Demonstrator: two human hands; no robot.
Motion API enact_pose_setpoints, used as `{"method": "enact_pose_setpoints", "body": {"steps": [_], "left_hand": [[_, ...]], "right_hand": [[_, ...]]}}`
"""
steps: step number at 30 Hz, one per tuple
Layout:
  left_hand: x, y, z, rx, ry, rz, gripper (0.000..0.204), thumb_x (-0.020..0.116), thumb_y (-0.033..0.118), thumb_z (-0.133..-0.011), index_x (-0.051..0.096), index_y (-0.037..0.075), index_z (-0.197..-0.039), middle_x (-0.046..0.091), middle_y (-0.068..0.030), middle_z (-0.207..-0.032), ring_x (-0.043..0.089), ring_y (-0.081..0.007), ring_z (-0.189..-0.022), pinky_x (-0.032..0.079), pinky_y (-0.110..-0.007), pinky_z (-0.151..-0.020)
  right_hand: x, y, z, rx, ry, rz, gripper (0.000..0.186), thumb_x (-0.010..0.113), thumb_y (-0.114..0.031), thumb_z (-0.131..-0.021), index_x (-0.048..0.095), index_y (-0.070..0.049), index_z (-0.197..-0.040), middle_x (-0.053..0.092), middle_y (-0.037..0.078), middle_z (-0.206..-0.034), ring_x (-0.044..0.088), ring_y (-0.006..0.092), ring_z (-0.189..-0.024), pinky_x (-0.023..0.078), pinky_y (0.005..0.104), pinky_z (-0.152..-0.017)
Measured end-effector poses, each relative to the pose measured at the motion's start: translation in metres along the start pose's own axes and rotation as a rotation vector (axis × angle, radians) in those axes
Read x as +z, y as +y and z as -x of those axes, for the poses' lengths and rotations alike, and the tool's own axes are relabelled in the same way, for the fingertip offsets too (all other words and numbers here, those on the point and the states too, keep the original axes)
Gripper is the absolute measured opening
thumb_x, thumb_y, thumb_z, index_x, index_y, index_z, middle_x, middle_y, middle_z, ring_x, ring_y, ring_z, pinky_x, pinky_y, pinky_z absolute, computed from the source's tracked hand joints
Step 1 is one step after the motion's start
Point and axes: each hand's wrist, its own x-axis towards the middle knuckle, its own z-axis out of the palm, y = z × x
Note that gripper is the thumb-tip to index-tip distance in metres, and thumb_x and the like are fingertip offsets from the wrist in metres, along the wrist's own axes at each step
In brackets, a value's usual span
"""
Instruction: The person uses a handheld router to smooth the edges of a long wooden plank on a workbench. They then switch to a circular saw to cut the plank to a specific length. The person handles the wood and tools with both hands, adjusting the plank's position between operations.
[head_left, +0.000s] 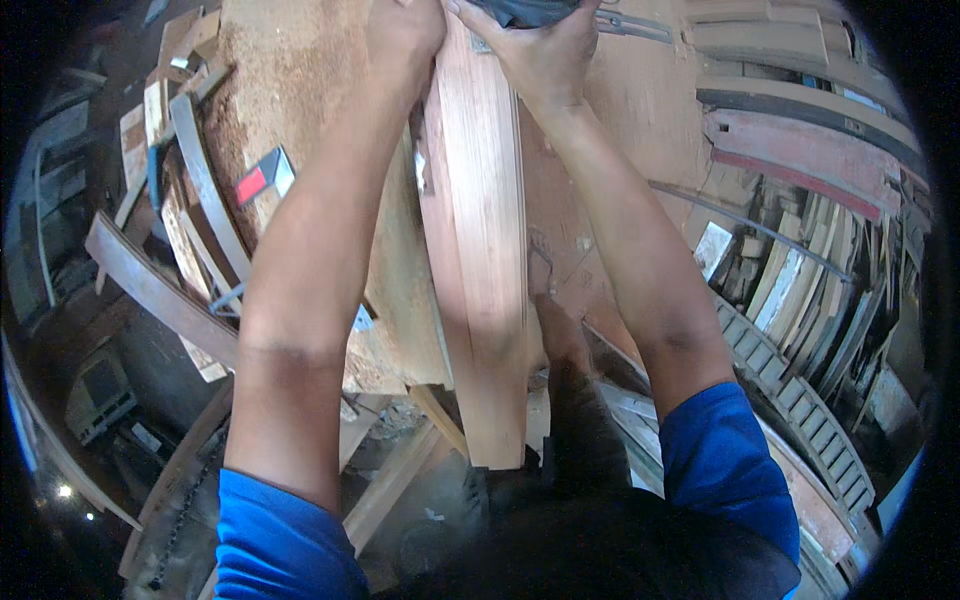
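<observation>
A long pale wooden board point(477, 250) runs from the top edge down the middle of the view. My left hand point(408, 30) is at the board's left side by the top edge, its fingers curled; what they grip is partly out of the picture. My right hand point(545, 50) grips a dark tool point(520, 12) on the board's far end, its upper part cut off by the frame. Both forearms stretch forward on either side of the board.
Wood scraps and curved strips point(185, 170), a red-and-silver object point(258, 178) and sawdust lie on the worktop point(290, 70) at left. Stacked planks point(800, 260) and a slatted piece point(805, 410) are at right. My leg and foot point(565, 350) are below, beside the board.
</observation>
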Motion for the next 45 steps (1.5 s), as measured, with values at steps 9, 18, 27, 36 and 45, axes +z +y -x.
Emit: {"method": "enact_pose_setpoints", "body": {"steps": [9,18,27,36,45], "left_hand": [[-0.063,-0.151,0.235,0.211,-0.021,0.353,0.061,0.059,0.036,-0.109,0.05,-0.007,-0.152,0.06,-0.0274,-0.145,0.059,-0.0371,-0.134,0.045,-0.044,-0.114],[-0.02,-0.204,0.332,0.324,0.038,0.148,0.064,0.042,0.036,-0.11,0.044,-0.013,-0.151,0.058,-0.0377,-0.139,0.052,-0.052,-0.133,0.032,-0.056,-0.118],[-0.031,-0.19,0.335,0.302,0.039,0.133,0.073,0.045,0.048,-0.109,0.049,-0.014,-0.146,0.06,-0.0427,-0.134,0.057,-0.0542,-0.13,0.043,-0.055,-0.112],[-0.03,-0.188,0.337,0.215,0.021,0.042,0.073,0.043,0.051,-0.109,0.054,-0.015,-0.138,0.064,-0.0455,-0.122,0.062,-0.0582,-0.12,0.047,-0.057,-0.106],[-0.025,-0.197,0.327,0.343,0.025,0.077,0.081,0.038,0.058,-0.109,0.05,-0.013,-0.147,0.059,-0.0427,-0.138,0.056,-0.0525,-0.136,0.041,-0.051,-0.118]], "right_hand": [[-0.089,-0.043,0.104,0.024,-0.157,-0.148,0.077,0.101,-0.025,-0.073,0.055,0.003,-0.127,0.072,0.015,-0.119,0.07,0.025,-0.11,0.057,0.0392,-0.096],[-0.176,-0.089,0.218,0.053,-0.199,-0.271,0.054,0.101,-0.025,-0.073,0.071,0.002,-0.109,0.078,0.008,-0.105,0.075,0.0188,-0.094,0.059,0.0352,-0.089],[-0.27,-0.109,0.35,0.192,-0.345,-0.025,0.053,0.099,-0.032,-0.076,0.073,-0.004,-0.112,0.077,0.008,-0.11,0.072,0.0209,-0.098,0.057,0.0377,-0.091],[-0.379,-0.157,0.468,0.312,-0.518,0.1,0.052,0.093,-0.036,-0.08,0.071,-0.005,-0.116,0.075,0.009,-0.114,0.069,0.0228,-0.105,0.052,0.0411,-0.097],[-0.464,-0.202,0.54,0.349,-0.643,0.246,0.052,0.087,-0.04,-0.084,0.069,-0.007,-0.12,0.073,0.009,-0.118,0.066,0.0247,-0.111,0.048,0.0445,-0.103]]}}
